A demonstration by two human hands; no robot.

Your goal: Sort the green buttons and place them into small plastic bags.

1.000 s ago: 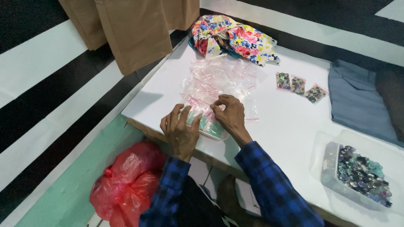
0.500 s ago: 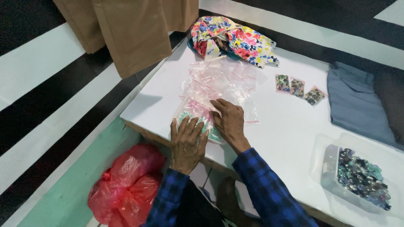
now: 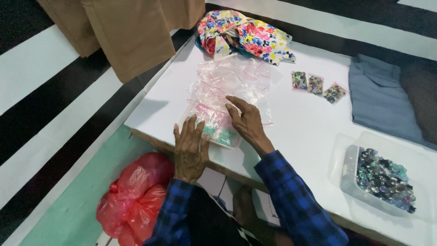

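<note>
My left hand (image 3: 190, 148) lies flat, fingers spread, at the near edge of the white table (image 3: 300, 118), its fingertips touching a small clear container of greenish pieces (image 3: 221, 135). My right hand (image 3: 247, 122) rests palm down just right of it, fingers pressing on a heap of small clear zip bags with red seal strips (image 3: 227, 86). Neither hand grips anything. Both sleeves are blue plaid.
Three small filled bags (image 3: 316, 85) lie at mid-table. A clear tub of dark and green beads (image 3: 382, 177) stands at the right. Floral cloth (image 3: 246, 36) lies at the back, folded grey-blue cloth (image 3: 382, 100) far right, a red plastic bag (image 3: 136, 196) on the floor.
Both hands have let go of the small bag they pinched. The left has flattened at the table edge; the right has reached forward onto the heap of bags.
</note>
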